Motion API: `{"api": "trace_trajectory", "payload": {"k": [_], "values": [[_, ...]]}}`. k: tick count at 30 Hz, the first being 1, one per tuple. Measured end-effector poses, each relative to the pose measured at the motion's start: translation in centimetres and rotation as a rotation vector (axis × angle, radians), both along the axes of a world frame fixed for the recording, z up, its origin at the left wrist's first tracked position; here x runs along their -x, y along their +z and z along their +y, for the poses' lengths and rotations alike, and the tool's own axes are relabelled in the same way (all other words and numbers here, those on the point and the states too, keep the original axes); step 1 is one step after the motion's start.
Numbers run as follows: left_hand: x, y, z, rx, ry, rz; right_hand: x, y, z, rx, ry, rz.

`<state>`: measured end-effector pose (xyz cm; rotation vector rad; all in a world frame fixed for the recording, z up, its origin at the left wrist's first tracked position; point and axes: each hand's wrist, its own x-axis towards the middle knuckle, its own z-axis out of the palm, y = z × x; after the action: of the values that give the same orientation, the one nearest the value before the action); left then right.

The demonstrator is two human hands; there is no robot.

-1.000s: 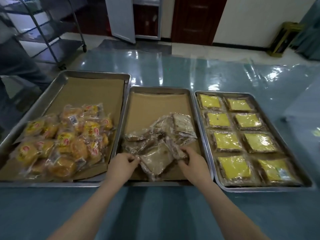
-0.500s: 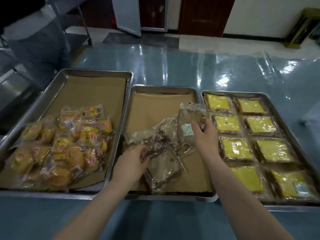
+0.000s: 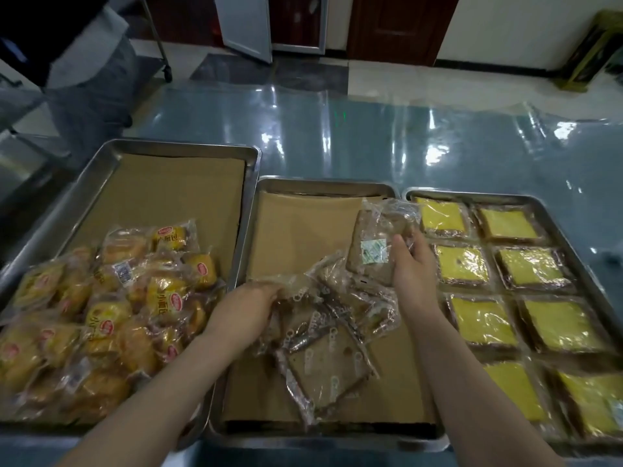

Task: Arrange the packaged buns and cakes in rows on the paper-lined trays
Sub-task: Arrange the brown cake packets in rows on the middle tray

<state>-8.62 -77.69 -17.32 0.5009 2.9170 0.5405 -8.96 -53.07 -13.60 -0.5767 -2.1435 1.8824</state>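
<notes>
Three paper-lined steel trays stand side by side. The middle tray [image 3: 323, 187] holds a loose heap of clear-wrapped brown cakes [image 3: 323, 358]. My right hand [image 3: 413, 274] grips one wrapped brown cake [image 3: 374, 244] and holds it tilted up over the tray's back right. My left hand [image 3: 246, 308] grips another clear packet [image 3: 290, 284] at the left of the heap. The left tray [image 3: 175, 148] carries a pile of packaged yellow buns [image 3: 111, 308]. On the right tray [image 3: 505, 197], wrapped yellow cakes [image 3: 482, 318] lie in two neat rows.
The trays sit on a glossy blue-green table [image 3: 371, 136] with bare surface behind them. A person [image 3: 77, 72] stands at the far left beside a metal rack [image 3: 158, 38]. Doors and a wall lie beyond.
My right hand lifted one brown cake out of the heap and carried it up toward the tray's back right. My left hand shifted slightly onto another packet in the heap.
</notes>
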Motion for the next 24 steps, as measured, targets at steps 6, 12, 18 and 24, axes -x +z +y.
{"api": "trace_trajectory", "payload": {"k": [6,12,18,24], "values": [[4.1,0.3,0.9,0.099,0.105,0.201,4.2,-1.1,0.7,0.046,-0.119,0.068],[11.8,0.9,2.6,0.105,0.258,0.372,9.0,-2.9,2.5,-0.001,-0.149,0.206],[15.7,-2.1,4.1,0.106,0.052,0.378,12.8,-3.9,3.0,-0.322,-0.014,0.276],[14.4,-6.4,4.0,0.305,-0.024,0.028,15.3,-7.0,4.1,-0.847,0.244,0.043]]}}
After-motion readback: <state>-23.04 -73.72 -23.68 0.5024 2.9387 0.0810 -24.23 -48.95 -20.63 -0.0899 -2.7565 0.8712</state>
